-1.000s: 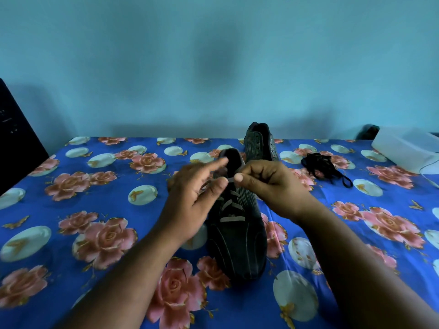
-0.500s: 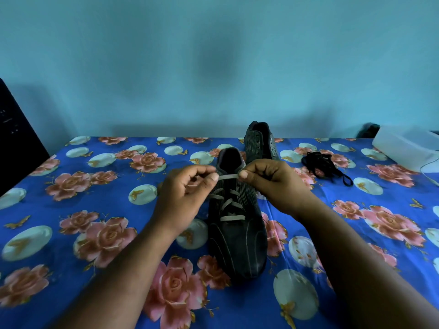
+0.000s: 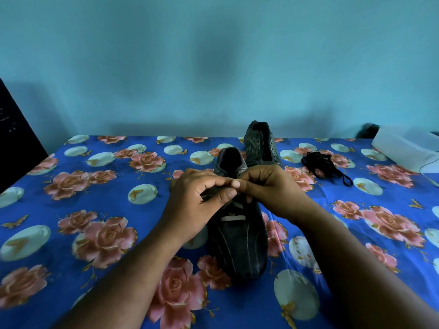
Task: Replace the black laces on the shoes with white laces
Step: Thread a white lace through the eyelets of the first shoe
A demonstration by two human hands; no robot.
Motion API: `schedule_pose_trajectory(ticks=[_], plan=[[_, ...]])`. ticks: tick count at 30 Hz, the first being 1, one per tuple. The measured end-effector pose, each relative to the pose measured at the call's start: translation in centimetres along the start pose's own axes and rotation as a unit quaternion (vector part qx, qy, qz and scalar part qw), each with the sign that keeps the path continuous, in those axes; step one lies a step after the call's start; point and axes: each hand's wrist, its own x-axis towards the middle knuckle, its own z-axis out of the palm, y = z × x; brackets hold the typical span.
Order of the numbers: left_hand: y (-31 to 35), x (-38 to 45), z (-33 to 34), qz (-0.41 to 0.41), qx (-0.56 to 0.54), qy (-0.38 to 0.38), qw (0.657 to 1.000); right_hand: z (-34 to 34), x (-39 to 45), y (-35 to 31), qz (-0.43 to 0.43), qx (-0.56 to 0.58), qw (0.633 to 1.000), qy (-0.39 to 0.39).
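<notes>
both hands [image 3: 234, 193] on white lace [image 3: 233, 218]

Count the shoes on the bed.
2. The near shoe lies between the hands, partly laced white; the far shoe stands just behind it. None seem hidden.

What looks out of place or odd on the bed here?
Nothing stands out. The black laces lie bunched on the sheet right of the far shoe, as expected mid-swap; both hands work the white lace on the near shoe.

Dim, bluish light fills the scene. A soft shadow blotches the far wall [image 3: 218, 58]. Wide-angle distortion bends the edges, slightly blurred.
</notes>
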Motion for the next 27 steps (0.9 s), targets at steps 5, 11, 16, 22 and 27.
schedule_pose_trajectory(ticks=[5, 11, 16, 22, 27], plan=[[0.3, 0.0, -0.2, -0.006, -0.021, 0.010, 1.000, 0.2, 0.0, 0.0, -0.009, 0.007, 1.000, -0.014], [-0.1, -0.2, 0.6, -0.034, -0.011, 0.037, 0.999, -0.3, 0.2, 1.7, -0.024, -0.040, 0.996, 0.078], [-0.1, -0.2, 1.4, -0.023, 0.037, 0.041, 0.998, 0.3, 0.3, 2.1, -0.020, -0.117, 0.991, 0.068], [1.4, 0.3, 1.5, 0.040, 0.230, 0.058, 0.971, 0.1, 0.3, 3.0, 0.001, -0.059, 0.997, 0.058], [2.2, 0.2, 1.5, 0.030, 0.304, 0.065, 0.950, -0.2, 0.3, 3.5, 0.017, 0.030, 0.998, 0.047]])
